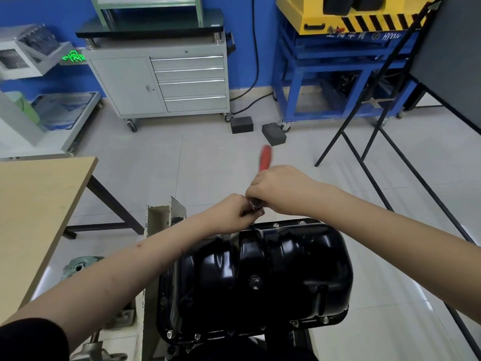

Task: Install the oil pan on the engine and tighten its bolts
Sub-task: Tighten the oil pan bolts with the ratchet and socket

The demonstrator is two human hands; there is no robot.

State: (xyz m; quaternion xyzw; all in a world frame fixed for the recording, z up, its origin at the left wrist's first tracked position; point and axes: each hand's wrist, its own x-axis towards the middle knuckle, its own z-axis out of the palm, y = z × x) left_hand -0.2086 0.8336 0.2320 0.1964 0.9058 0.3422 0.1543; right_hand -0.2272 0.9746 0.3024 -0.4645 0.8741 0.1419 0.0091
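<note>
I see the black oil pan (256,277) seated on the engine, bolts (276,225) along its flange. My right hand (279,190) grips the red-handled ratchet (265,158) at the far edge, and my left hand (234,211) has its fingers pinching the socket below.

The head view looks forward and down, close over the oil pan (256,277), toward the workshop floor (208,157).

We find open floor (208,162) beyond the oil pan's (260,269) far rim; the wooden table (39,204) closes the left side; a white bracket (161,217) stands just beside the pan's far-left corner; black stand legs (377,162) cross the right approach; both forearms span the pan.
</note>
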